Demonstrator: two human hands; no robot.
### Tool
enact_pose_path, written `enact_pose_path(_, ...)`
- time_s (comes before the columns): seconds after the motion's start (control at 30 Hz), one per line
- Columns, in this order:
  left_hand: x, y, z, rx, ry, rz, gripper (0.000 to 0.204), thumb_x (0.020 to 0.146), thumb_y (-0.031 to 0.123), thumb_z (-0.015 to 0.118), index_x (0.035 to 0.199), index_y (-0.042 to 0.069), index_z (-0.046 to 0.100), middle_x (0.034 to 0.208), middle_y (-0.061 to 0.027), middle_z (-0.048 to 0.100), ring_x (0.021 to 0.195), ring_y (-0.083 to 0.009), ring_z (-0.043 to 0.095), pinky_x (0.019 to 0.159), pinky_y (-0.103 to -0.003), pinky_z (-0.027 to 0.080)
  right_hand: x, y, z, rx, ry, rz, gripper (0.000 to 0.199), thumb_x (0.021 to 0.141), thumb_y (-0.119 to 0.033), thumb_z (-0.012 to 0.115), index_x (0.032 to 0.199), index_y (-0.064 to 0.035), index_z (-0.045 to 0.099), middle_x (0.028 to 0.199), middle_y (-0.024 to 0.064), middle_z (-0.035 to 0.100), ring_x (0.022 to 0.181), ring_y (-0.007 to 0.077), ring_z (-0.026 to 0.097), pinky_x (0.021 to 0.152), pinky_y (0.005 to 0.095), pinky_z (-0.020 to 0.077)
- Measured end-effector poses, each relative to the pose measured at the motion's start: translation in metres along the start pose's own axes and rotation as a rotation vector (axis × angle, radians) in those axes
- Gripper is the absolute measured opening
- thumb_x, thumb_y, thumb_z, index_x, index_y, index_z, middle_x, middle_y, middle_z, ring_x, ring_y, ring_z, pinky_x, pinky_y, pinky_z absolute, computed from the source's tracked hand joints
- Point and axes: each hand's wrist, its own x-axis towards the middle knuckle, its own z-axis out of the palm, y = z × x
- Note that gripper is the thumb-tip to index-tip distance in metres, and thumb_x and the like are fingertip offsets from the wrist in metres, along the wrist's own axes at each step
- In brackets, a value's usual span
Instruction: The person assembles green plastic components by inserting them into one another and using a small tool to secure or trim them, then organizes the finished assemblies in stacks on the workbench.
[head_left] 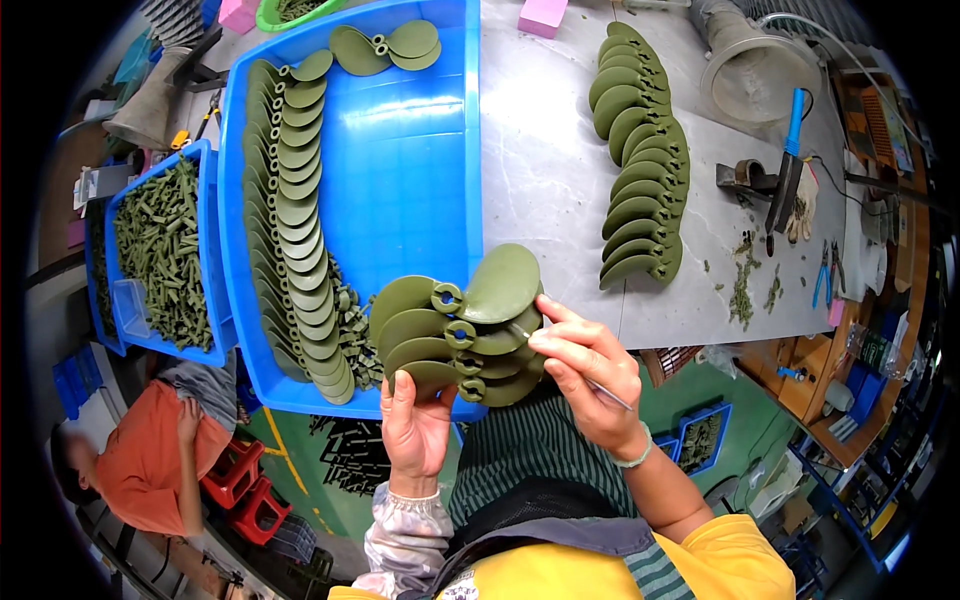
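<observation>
My left hand (415, 425) grips a fanned stack of olive-green plastic propeller blades (462, 325) from below, just in front of the table edge. My right hand (583, 378) pinches the right side of the same stack and also carries a thin metal tool (610, 392) along its palm. Behind the stack a large blue tray (400, 170) holds a long overlapping row of the same blades (295, 210) along its left side. Another overlapping row of blades (640, 160) lies on the grey table (545, 150) to the right.
A smaller blue bin (205, 175) of green tube pieces stands at the left. A blue-handled tool (788, 165), green shavings (745, 285) and a clear funnel-shaped part (750, 65) sit at the right. A person in an orange top (150, 450) crouches at the lower left.
</observation>
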Motion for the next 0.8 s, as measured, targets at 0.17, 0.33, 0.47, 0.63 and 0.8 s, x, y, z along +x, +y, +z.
enact_pose_path(0.17, 0.001, 0.001, 0.0, 0.006, 0.012, -0.001, 0.039, 0.108, 0.029, 0.052, 0.142, 0.01, 0.051, 0.139, -0.0075, 0.061, 0.124, -0.0247, 0.061, 0.101, -0.043, 0.052, 0.002, -0.001, -0.002, 0.03, -0.044, -0.027, 0.024, 0.09, 0.004, 0.07, 0.113, 0.0009, 0.074, 0.112, 0.0154, 0.07, 0.122, 0.0432, 0.063, 0.101, 0.0467, 0.0533)
enact_pose_path(0.33, 0.001, 0.002, -0.001, 0.012, -0.019, -0.006, 0.04, 0.108, 0.03, 0.052, 0.143, 0.01, 0.05, 0.14, -0.0076, 0.061, 0.126, -0.025, 0.06, 0.103, -0.044, 0.051, 0.0, 0.001, 0.002, 0.052, 0.022, 0.037, 0.023, 0.091, 0.003, 0.07, 0.113, 0.0013, 0.074, 0.11, 0.0156, 0.071, 0.121, 0.043, 0.064, 0.105, 0.05, 0.0493)
enact_pose_path(0.47, 0.004, 0.004, 0.008, -0.06, 0.036, -0.015, 0.04, 0.109, 0.029, 0.05, 0.144, 0.009, 0.05, 0.142, -0.0079, 0.06, 0.129, -0.025, 0.058, 0.106, -0.043, 0.05, -0.008, 0.0, 0.0, 0.279, 0.043, 0.121, 0.02, 0.094, 0.002, 0.066, 0.113, 0.0035, 0.072, 0.111, 0.0171, 0.071, 0.119, 0.0411, 0.065, 0.108, 0.0505, 0.047)
enact_pose_path(0.63, 0.009, 0.002, 0.01, -0.227, 0.047, -0.059, 0.04, 0.11, 0.028, 0.048, 0.144, 0.007, 0.052, 0.144, -0.0076, 0.058, 0.13, -0.0235, 0.057, 0.108, -0.042, 0.05, -0.018, -0.008, 0.001, 0.131, 0.016, 0.095, 0.019, 0.093, 0.002, 0.067, 0.111, 0.0048, 0.072, 0.109, 0.0184, 0.071, 0.118, 0.0393, 0.066, 0.104, 0.0481, 0.0508)
enact_pose_path(0.8, 0.006, 0.004, 0.011, -0.199, 0.04, -0.043, 0.041, 0.109, 0.029, 0.049, 0.145, 0.008, 0.051, 0.144, -0.007, 0.058, 0.129, -0.0232, 0.057, 0.107, -0.041, 0.05, -0.012, -0.004, 0.007, -0.034, 0.036, 0.064, 0.023, 0.089, 0.003, 0.072, 0.112, 0.0019, 0.073, 0.108, 0.0154, 0.07, 0.119, 0.0402, 0.065, 0.101, 0.0452, 0.0535)
